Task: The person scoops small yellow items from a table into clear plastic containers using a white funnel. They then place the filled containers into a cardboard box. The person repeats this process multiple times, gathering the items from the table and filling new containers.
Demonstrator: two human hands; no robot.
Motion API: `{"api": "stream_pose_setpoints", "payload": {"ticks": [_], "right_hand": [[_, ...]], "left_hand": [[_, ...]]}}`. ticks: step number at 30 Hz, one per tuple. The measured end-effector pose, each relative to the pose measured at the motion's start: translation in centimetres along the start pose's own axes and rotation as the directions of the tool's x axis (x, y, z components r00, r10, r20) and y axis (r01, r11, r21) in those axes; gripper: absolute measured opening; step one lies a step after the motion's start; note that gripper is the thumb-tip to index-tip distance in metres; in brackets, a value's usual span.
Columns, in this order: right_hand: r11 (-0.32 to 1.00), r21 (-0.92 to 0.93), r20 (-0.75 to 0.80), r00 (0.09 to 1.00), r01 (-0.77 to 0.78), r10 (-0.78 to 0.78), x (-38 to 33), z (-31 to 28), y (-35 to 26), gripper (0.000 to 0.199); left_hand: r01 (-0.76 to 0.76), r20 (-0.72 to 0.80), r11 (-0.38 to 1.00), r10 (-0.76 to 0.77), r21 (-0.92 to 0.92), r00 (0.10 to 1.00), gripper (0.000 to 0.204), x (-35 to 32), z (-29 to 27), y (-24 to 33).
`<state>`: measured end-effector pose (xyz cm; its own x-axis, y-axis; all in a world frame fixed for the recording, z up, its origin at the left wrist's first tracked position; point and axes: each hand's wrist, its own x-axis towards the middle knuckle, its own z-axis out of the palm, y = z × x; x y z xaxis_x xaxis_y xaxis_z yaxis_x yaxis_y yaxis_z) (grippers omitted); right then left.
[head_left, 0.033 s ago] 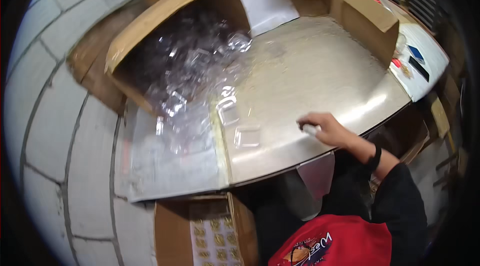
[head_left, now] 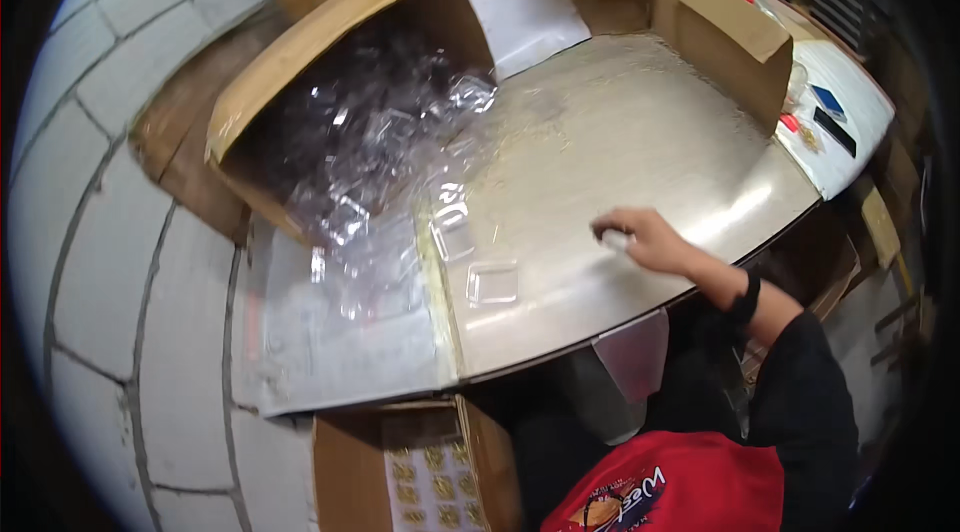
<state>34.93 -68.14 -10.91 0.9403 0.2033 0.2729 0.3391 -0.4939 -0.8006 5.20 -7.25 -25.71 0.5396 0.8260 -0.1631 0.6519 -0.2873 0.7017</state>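
Note:
My right hand (head_left: pixel 648 241) hovers over the metal tabletop (head_left: pixel 610 152), its fingers curled closed. A small whitish thing (head_left: pixel 615 239) shows under the fingers; blur hides its kind. A dark patch shows at the fingertips. My left hand is out of sight. To the left of my right hand, a clear plastic tray (head_left: pixel 493 283) lies flat on the metal. Another clear tray (head_left: pixel 453 238) rests beside it, near the yellowish seam. A large cardboard box (head_left: pixel 330 27) lies on its side at the left, with a heap of clear plastic pieces (head_left: pixel 390 132) spilling out.
Cardboard walls (head_left: pixel 725 17) edge the far and right sides of the tabletop. A white sheet (head_left: pixel 528 22) leans at the back. Below the front edge stands an open carton (head_left: pixel 340 467) with gold-coloured pieces (head_left: pixel 440 487) in rows. A blue item (head_left: pixel 828 103) lies on the white surface at right.
The view has shifted slightly. My right hand stays over nearly the same spot, still curled.

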Motion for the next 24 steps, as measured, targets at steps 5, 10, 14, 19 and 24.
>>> {"api": "stream_pose_setpoints", "payload": {"ticks": [5, 10, 14, 19, 24], "right_hand": [[0.867, -0.442, -0.345, 0.936, -0.229, 0.072, 12.9, -5.3, 13.8, 0.03], [0.532, -0.5, -0.451, 0.73, -0.683, 0.513, 23.1, -12.1, 23.3, 0.06], [0.463, -0.606, -0.497, 0.763, -0.647, 0.414, 26.0, -11.6, 28.5, 0.06], [0.626, -0.73, -0.051, 0.936, -0.273, 0.349, 30.2, -2.8, 21.1, 0.065], [0.726, -0.687, 0.196, 0.972, 0.04, 0.132, 27.5, 4.2, 16.5, 0.067]], "left_hand": [[-0.359, -0.026, 0.927, 0.364, 0.112, 0.931, 0.018, -2.0, -1.6, 13.0], [-0.541, 0.152, 0.833, 0.523, 0.118, 0.839, 0.02, -4.6, -0.9, 21.6], [-0.464, 0.37, 0.886, 0.435, -0.01, 0.821, 0.02, -7.0, 3.5, 29.2], [-0.505, 0.624, 0.848, 0.484, -0.16, 0.614, 0.019, -7.4, 8.6, 33.5], [-0.507, 0.746, 0.849, 0.432, -0.148, 0.506, 0.023, -8.0, 10.9, 35.6]]}}
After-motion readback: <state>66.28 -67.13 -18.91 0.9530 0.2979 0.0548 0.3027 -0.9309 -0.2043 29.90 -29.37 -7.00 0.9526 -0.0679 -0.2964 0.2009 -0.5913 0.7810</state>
